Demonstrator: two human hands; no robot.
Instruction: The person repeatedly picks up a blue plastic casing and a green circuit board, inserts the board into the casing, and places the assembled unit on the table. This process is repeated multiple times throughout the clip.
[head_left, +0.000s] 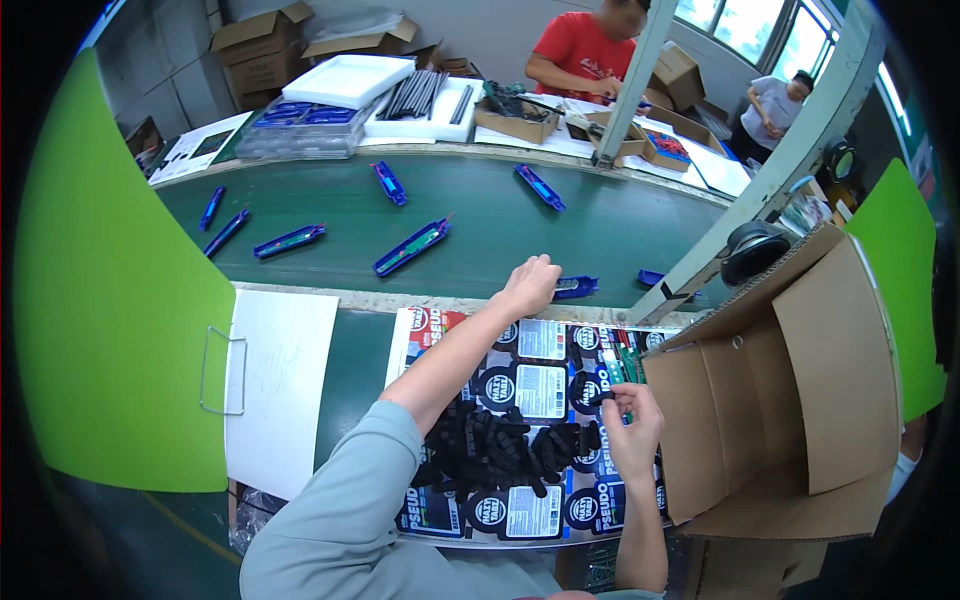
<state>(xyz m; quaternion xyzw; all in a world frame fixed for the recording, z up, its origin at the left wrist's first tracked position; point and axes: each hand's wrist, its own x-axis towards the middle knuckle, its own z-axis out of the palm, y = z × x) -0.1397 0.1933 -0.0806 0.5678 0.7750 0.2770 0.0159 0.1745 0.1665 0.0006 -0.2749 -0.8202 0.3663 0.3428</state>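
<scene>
Head-worn fisheye, facing down and forward, worktop point(352, 372) near, green belt point(475, 225) beyond, unclear toward edges

Blue casings point(577, 287) look glossy plastic, the box point(770, 400) matt cardboard.

Eight blue housings point(412, 247) lay on the green belt point(470, 200), from ten o'clock round to three. Two bare hands showed: one left hand point(530, 287), one right hand point(635, 428). The black pieces point(495, 445) at six o'clock were too tangled to count. One large open carton point(840, 370) stood at four. Two lime-green panels point(120, 300) stood at nine and three, two co-workers point(575, 48) and two posts point(800, 140) at one and two.
</scene>
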